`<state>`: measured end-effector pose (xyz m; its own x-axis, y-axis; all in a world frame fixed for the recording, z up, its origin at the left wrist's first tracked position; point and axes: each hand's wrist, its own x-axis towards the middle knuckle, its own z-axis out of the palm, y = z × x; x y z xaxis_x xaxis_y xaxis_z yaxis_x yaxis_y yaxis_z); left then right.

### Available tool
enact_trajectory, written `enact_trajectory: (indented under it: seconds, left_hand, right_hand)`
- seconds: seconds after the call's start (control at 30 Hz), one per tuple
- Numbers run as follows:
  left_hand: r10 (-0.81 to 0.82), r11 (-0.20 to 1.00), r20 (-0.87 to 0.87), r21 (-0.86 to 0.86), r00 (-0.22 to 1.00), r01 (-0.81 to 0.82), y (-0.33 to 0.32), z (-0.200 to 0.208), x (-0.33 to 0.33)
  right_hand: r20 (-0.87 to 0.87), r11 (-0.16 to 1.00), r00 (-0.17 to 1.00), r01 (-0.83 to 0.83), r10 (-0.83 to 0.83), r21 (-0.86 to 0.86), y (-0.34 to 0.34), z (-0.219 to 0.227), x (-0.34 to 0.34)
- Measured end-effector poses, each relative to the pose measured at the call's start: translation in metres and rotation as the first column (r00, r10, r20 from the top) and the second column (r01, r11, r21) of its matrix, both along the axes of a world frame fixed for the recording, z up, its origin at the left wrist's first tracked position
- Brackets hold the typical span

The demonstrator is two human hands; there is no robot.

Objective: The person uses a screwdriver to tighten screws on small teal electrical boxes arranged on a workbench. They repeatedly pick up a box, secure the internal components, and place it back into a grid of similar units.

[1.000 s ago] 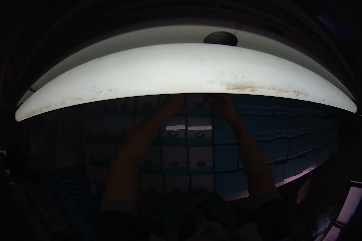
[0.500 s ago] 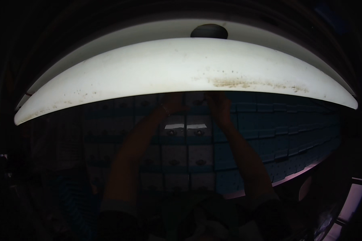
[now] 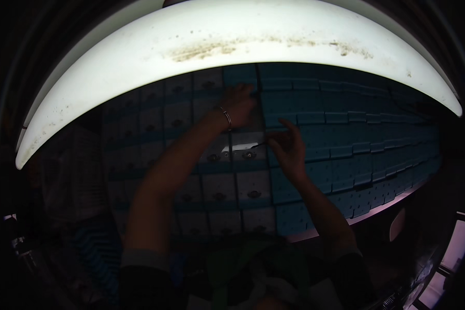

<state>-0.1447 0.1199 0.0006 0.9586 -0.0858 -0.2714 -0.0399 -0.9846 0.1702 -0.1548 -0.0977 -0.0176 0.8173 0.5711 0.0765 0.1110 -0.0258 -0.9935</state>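
Observation:
The scene under the lamp is very dim. My left hand (image 3: 239,106), with a bracelet at the wrist, reaches over a blue panel (image 3: 240,75) at the far edge of the rows. Its fingers bend down at the panel's near side, too dark to tell whether they grip. Nearer and to the right, my right hand (image 3: 288,147) pinches a thin dark tool (image 3: 260,145) between thumb and a finger, with another finger raised. The tool points left across a pale square compartment (image 3: 250,168) holding a small round metal part (image 3: 249,155). Bright glare lies beside that part.
A large white lamp shade (image 3: 274,26) with brown stains arches over the top. Rows of pale compartments (image 3: 219,181) with small metal parts fill the left and middle. Overlapping blue panels (image 3: 341,134) cover the right side. A striped dark-blue object (image 3: 95,253) stands at lower left.
My view has shifted, so the lamp sits higher and more of the rows shows. My left hand now lies over the blue panel; my right hand has come nearer me.

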Motion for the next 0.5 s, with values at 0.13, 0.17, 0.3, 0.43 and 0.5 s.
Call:
enact_trajectory:
  seconds: [0.13, 0.17, 0.3, 0.43, 0.5]
  left_hand:
    - [0.034, 0.999, 0.287, -0.04, 0.957, -0.024, -0.026, -0.045, 0.02]
    - [0.043, 0.999, 0.353, -0.021, 0.935, -0.038, -0.031, -0.059, 0.022]
    - [0.175, 0.982, 0.521, -0.156, 0.835, -0.109, -0.029, -0.096, 0.009]
    - [0.224, 0.898, 0.47, -0.44, 0.854, 0.007, -0.022, -0.07, -0.028]
    - [0.191, 0.902, 0.374, -0.431, 0.908, -0.012, -0.018, -0.062, -0.065]
  right_hand:
    - [0.156, 0.997, 0.986, -0.059, 0.066, -0.053, -0.007, -0.006, -0.017]
    - [0.172, 0.996, 0.981, -0.086, 0.091, -0.034, -0.007, -0.004, -0.019]
    - [0.154, 0.993, 0.981, -0.117, 0.121, -0.035, -0.01, -0.004, -0.024]
    - [0.117, 0.994, 0.987, -0.105, 0.109, -0.042, -0.018, -0.01, -0.025]
    - [0.097, 0.994, 0.99, -0.097, 0.101, -0.048, -0.019, -0.013, -0.026]
